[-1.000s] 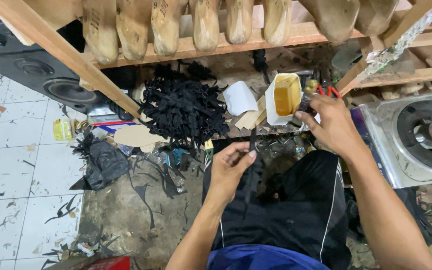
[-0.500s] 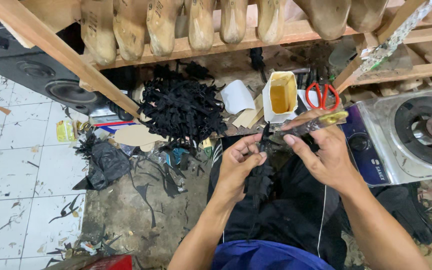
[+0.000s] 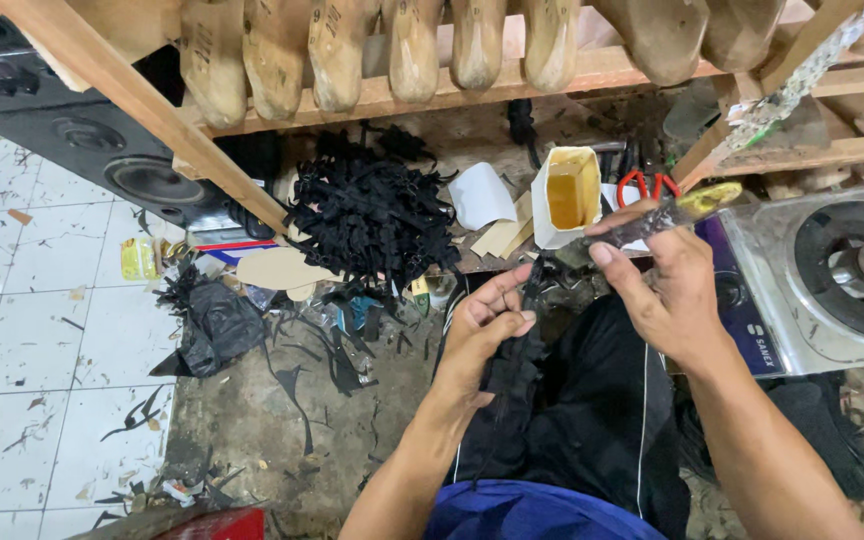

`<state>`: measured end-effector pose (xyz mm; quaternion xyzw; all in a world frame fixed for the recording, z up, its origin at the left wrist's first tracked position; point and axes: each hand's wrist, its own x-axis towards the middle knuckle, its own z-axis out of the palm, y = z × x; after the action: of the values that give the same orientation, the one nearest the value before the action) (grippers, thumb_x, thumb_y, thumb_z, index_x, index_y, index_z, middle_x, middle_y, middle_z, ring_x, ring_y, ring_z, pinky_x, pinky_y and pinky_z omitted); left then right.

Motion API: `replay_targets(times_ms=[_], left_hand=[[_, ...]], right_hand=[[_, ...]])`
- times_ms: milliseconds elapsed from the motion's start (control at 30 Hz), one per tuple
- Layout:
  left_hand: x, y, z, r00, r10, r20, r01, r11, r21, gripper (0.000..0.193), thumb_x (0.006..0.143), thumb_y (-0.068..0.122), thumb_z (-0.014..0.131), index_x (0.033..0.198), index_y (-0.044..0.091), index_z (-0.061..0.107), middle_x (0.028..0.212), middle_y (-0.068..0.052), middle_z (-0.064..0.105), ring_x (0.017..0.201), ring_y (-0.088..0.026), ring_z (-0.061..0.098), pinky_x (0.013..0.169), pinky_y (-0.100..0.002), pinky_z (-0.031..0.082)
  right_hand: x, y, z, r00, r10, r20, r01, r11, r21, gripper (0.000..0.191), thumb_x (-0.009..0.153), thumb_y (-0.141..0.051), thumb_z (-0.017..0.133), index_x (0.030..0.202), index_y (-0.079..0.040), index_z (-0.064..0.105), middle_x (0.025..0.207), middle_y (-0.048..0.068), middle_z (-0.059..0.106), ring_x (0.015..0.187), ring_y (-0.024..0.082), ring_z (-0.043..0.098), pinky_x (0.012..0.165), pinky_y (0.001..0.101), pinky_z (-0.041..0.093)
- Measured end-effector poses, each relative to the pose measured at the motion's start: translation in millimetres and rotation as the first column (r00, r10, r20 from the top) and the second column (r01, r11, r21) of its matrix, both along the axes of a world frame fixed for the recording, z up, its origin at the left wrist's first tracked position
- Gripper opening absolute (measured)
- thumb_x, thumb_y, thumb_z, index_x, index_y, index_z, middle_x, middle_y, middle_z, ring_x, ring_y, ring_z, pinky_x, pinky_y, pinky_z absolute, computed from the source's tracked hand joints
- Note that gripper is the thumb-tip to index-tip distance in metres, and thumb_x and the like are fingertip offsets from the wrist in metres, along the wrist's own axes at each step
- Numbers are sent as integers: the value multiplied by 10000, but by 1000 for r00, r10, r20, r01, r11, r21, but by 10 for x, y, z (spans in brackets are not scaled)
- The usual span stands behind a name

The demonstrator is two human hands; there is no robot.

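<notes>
Black strap (image 3: 512, 370) – black scrap pile (image 3: 372, 215) – amber glue (white carton (image 3: 569, 195)), red-handled scissors (image 3: 649, 184).

Wooden lasts (image 3: 422, 50) hang on a rack, a speaker (image 3: 142, 175) stands at left, and a stove (image 3: 842, 270) sits at right.

Two hands (image 3: 487, 325), one brush (image 3: 642, 228)

Evenly lit by soft daylight, brightest on white floor tiles (image 3: 12, 330). Deep shadow under wooden rack (image 3: 592, 75). Mostly sharp; edges slightly bowed by wide lens.
</notes>
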<state>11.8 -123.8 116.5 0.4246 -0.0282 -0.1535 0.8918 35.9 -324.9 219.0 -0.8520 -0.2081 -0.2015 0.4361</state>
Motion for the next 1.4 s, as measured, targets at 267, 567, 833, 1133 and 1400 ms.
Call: replay_targets(times_ms=[267,567,833,1133,1400], left_hand=[[32,-15,-131,998,-50,29,51,998,-22,655,858,-42,644,1499,-58,510,859,74,485,741,6,445,695,-130,389],[69,-29,-101,984,-178,-7,177,983,-52,694,837,-47,615,1518,-24,487,920,71,493,807,2,470,772,-131,416],[265,-117,89,862,402,308,-457,879,133,657,949,-12,712,1540,-9,426,982,14,568,896,-39,563,837,-171,477],[261,-190,200,853,387,351,-454,882,130,626,941,33,688,1498,4,403,1177,-23,616,1044,-76,605,935,-214,515],[-11,-186,26,978,103,179,-136,973,184,237,984,64,677,1181,-51,615,1046,-77,670,846,-115,666,712,-271,599]], right_hand=[[64,-5,-47,995,2,101,-5,1000,29,127,993,-74,711,1107,-21,701,1055,122,695,985,254,683,912,336,523],[116,-115,-189,996,-8,85,8,1000,-1,152,985,-77,701,1125,-24,726,1050,111,687,983,208,653,880,319,508],[-49,-45,-423,902,106,-419,171,802,572,370,1036,-103,644,1398,-34,609,1143,145,715,864,148,679,790,277,565],[-131,280,-634,884,324,-338,77,611,788,921,792,160,738,1583,-73,328,1615,238,457,994,176,691,891,320,593],[-156,289,-555,901,249,-356,70,726,684,954,838,165,689,1633,-131,252,1688,190,376,983,129,671,871,278,576]])
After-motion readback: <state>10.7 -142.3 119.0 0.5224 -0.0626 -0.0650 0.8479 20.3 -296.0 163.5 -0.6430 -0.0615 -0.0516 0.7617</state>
